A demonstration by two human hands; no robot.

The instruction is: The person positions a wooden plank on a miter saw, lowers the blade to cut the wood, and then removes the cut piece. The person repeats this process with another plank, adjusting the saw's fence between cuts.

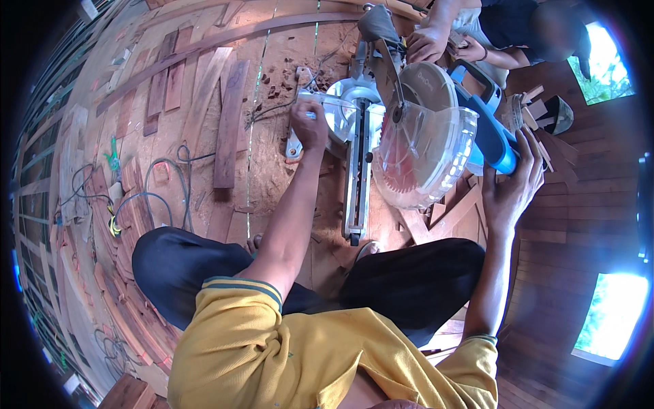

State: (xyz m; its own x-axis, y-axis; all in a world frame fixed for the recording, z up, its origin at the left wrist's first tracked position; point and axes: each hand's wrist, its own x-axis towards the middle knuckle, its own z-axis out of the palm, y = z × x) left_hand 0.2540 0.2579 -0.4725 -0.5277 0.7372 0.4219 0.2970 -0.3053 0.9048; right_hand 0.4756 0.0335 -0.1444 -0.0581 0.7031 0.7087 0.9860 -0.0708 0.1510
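Observation:
A miter saw (422, 136) stands on the wooden floor in front of me. Its head is tilted to the right, with the toothed blade (398, 184) inside a clear guard. My right hand (511, 180) is wrapped over the end of its blue handle (501, 153). At the left side of the saw's round metal base, by the fence, my left hand (310, 124) is closed; its fingers hide what they may grip. The slotted metal table arm (357, 177) points toward me between my knees.
Another person's hand (426, 44) is behind the saw, and their other hand holds a small wood piece (462, 39). Boards (233, 123) and sawdust cover the floor at left. Cables (150, 194) loop beside my left knee. Offcuts (453, 204) lie under the saw head.

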